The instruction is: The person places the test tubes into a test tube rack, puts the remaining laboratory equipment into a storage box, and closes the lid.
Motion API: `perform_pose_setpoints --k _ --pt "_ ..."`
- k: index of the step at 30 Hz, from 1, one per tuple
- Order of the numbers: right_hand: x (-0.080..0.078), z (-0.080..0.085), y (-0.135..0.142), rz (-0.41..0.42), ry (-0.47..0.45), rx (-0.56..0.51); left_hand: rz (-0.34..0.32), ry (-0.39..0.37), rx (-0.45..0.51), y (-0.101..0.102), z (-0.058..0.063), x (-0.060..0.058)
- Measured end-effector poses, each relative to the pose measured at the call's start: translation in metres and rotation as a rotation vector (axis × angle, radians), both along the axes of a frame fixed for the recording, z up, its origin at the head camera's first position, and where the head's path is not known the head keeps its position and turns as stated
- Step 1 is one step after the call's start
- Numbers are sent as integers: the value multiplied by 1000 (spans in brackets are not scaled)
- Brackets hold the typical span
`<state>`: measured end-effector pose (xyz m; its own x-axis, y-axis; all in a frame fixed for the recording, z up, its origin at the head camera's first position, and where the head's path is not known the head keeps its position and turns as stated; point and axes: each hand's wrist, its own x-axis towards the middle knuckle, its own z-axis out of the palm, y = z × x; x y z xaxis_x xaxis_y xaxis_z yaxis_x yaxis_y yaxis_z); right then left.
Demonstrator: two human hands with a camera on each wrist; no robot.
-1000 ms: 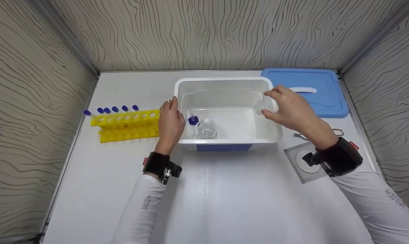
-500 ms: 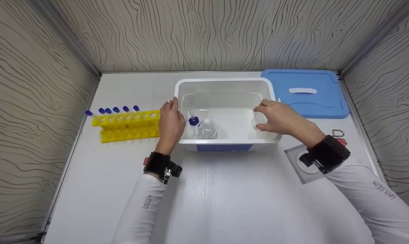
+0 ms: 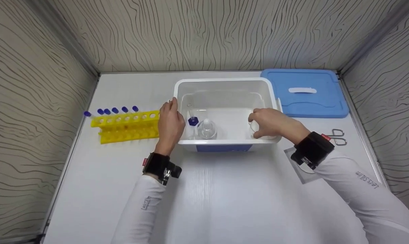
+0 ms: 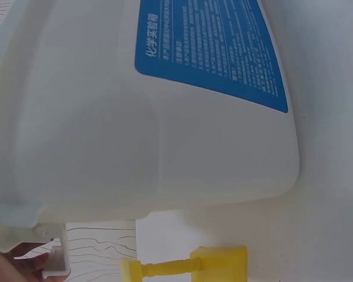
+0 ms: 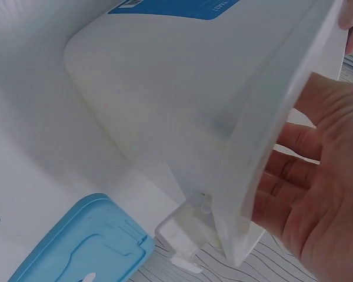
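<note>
- Reaching over the rim of the white bin [image 3: 230,142] in the head view, the right hand [image 3: 275,122] has its grip clamped, thumb and fingers pinching a clear vessel [image 3: 253,128] low inside the bin's right end.
- Head view: a stretch of bin floor separates that vessel from the clear flask [image 3: 207,130] at front left; a purple hexagonal piece [image 3: 193,121] sits just behind the flask, near the left wall.
- Head view: the left hand [image 3: 170,123] touches the bin's left rim; whether its grip is clamped there cannot be told. The yellow rack [image 3: 126,127], with blue-capped tubes [image 3: 124,109], stands just beside it.
- Head view: white desk [image 3: 204,203] spreads broadly before the bin; the blue lid [image 3: 311,93] lies along its back edge, metal loop handles [image 3: 338,138] near its right edge.
- Left wrist view: fingers show at a white latch [image 4: 57,258] by the bin's rim.
- Right wrist view: the rim hides the right fingertips.
</note>
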<state>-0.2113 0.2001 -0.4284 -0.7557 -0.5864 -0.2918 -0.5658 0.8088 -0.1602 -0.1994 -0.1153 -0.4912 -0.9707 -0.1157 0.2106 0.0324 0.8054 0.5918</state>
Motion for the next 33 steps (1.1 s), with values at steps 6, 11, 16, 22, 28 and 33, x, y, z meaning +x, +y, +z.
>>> perform_pose_setpoints --k 6,11,16,22,28,33 --pt "-4 -9 -2 70 -45 29 8 12 3 -1 1 0" --pt "-5 -15 -1 81 -110 84 4 -9 8 1 0 2" --pt "-8 -17 -3 78 -159 117 10 -9 7 2 -1 4" --pt "-12 -22 -6 104 -185 141 10 10 7 1 -2 2" --pt "-13 -28 -8 137 -203 152 9 -20 4 2 0 1" --pt "-14 -32 -10 160 -237 172 12 -46 7 1 2 0"
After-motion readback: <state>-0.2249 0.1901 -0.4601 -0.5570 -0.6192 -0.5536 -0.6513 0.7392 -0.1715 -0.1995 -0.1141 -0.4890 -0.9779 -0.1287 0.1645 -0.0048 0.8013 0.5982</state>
